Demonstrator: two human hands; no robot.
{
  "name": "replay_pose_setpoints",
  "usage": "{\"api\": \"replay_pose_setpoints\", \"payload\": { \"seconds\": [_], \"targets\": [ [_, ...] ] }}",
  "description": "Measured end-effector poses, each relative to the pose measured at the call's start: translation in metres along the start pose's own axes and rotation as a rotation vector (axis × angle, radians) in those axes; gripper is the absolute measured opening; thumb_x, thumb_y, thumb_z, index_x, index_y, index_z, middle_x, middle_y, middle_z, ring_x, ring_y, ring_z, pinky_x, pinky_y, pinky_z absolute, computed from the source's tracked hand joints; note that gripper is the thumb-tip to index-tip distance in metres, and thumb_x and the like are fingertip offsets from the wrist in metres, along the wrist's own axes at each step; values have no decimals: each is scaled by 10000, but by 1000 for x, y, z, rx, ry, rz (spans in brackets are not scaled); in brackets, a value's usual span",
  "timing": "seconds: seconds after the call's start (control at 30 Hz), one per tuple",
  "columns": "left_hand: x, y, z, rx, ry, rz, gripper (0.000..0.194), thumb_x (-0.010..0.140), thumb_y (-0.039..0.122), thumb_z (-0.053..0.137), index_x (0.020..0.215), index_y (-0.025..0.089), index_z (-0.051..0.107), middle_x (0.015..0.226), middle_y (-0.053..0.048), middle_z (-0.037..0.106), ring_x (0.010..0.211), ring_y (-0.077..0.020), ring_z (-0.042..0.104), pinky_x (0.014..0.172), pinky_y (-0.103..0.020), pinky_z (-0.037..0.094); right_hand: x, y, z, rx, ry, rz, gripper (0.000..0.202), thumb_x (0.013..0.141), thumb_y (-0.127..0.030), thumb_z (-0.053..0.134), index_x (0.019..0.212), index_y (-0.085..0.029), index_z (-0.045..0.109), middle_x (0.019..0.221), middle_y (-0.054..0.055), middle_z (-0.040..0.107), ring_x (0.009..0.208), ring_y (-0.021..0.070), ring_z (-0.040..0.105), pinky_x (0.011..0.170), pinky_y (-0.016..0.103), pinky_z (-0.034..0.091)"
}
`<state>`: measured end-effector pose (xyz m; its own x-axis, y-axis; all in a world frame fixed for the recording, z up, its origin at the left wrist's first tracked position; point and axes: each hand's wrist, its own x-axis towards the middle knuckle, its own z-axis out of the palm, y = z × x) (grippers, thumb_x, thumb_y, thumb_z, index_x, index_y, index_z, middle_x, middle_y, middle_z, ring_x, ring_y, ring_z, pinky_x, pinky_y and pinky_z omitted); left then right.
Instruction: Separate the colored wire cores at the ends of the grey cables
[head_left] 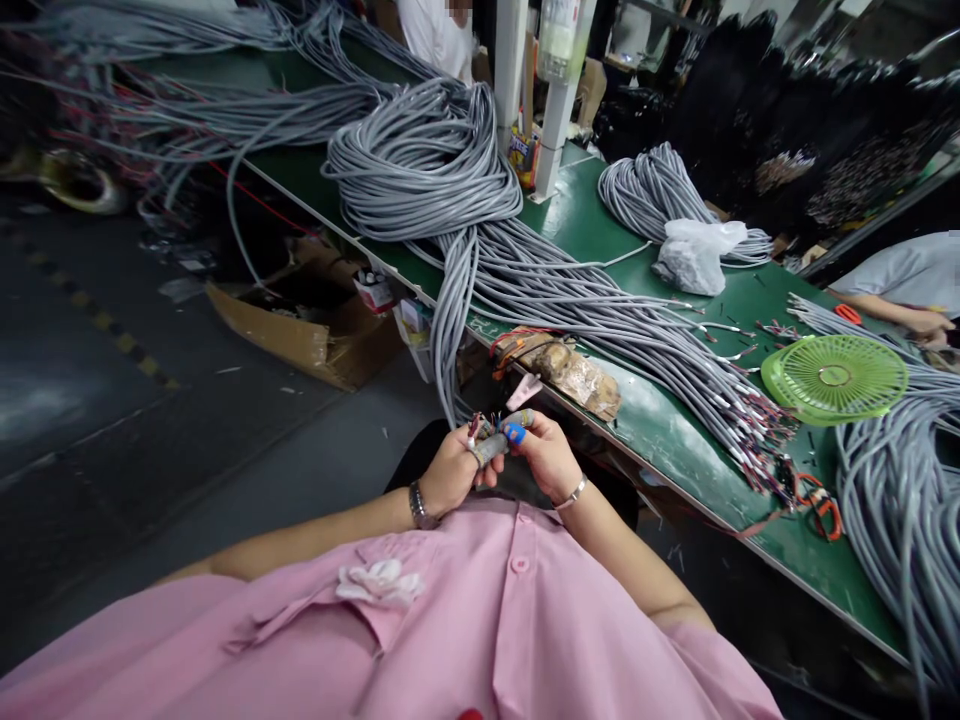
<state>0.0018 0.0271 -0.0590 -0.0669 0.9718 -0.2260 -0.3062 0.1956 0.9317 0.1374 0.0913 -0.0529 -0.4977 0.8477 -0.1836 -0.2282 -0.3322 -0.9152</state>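
Observation:
Just in front of my shirt, both hands meet on a grey cable (491, 450) with thin coloured wires showing at its end. My left hand (450, 470) has its fingers closed round the cable from the left. From the right, my right hand (553, 460) pinches the same cable; blue tape or a cover (514, 433) wraps a fingertip or thumb. A hanging bundle of grey cables (454, 330) runs down from the bench to just behind my hands. Fine detail between the fingers is too small to make out.
On the green bench (637, 355) lie a large cable coil (427, 165), stripped cable ends (750, 415), a green fan (835, 377), orange-handled scissors (821, 507) and a plastic bag (699, 255). An open cardboard box (300, 330) stands on the floor. Another person's arm (892, 315) is at the right.

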Motion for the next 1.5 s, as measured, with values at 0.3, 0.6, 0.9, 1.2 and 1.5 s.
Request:
{"api": "replay_pose_setpoints", "payload": {
  "seconds": [0.3,0.6,0.9,1.2,1.5],
  "targets": [
    [-2,0,-3,89,-137,-97,208,797,294,565,654,144,546,512,-11,599,365,-91,525,343,-177,306,-5,-6,-5,-56,-177,-44,229,719,-288,753,910,-179,689,812,17,671,704,124,594,695,257,476],
    [0,-5,-4,-74,35,-9,231,806,366,599,722,158,541,551,2,616,379,-98,538,344,-188,295,-7,4,-8,16,-23,-17,244,696,-281,768,901,-192,670,780,0,632,612,94,535,575,227,451],
    [2,-1,-4,-60,13,-21,217,784,348,623,723,146,570,521,2,606,367,-92,522,337,-187,286,2,-2,1,-87,5,-45,169,691,-275,754,751,-161,644,645,-24,572,543,80,466,522,212,386],
    [5,18,0,-217,132,37,231,719,340,690,780,158,561,543,16,617,368,-93,520,338,-187,305,21,-5,-11,202,2,138,377,793,-526,614,912,-169,624,816,24,602,559,80,463,500,209,403],
    [11,14,11,-181,186,61,219,734,336,679,782,153,570,567,12,623,377,-80,521,335,-181,288,35,3,-3,-83,210,-147,447,806,-608,558,729,-170,611,611,-6,548,487,77,395,464,212,328]
  ]
}}
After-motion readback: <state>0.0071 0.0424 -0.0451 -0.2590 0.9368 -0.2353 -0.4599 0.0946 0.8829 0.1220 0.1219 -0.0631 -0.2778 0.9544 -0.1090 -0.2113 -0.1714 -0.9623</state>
